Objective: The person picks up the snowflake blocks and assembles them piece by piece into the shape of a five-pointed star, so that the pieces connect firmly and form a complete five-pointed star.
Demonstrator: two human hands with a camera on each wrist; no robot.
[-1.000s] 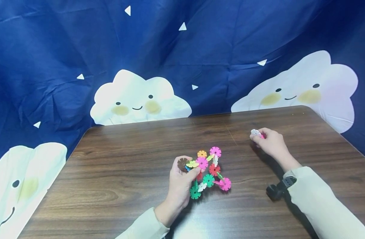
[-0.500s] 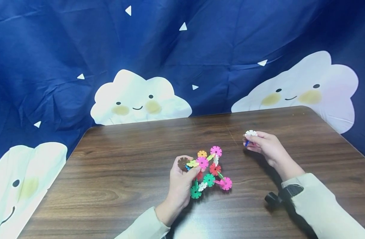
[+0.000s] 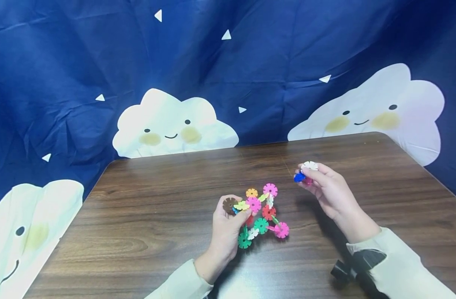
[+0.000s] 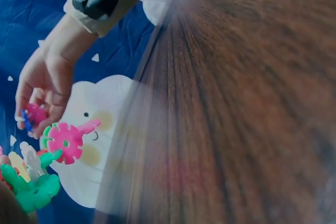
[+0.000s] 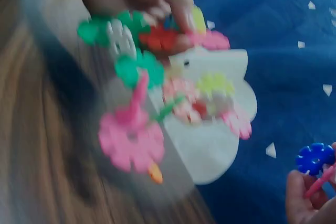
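Note:
Near the middle of the table, my left hand grips a joined structure of slotted snowflake discs. Its pieces include a brown disc by the fingers, a pink disc at the thumb, a red disc and a green disc. To the right and apart from it, my right hand pinches a small cluster: a white disc on top, a blue disc and a pink disc. In the right wrist view, the blue disc and pink disc show at the fingertips.
A brown wood-grain table lies beneath both hands. Behind it hangs a blue cloth printed with white clouds and triangles. A black wrist device hangs at the right sleeve, over the table.
My right hand has moved left and nearer with its cluster, which has turned so that the blue disc shows. The left hand and its structure have stayed almost still.

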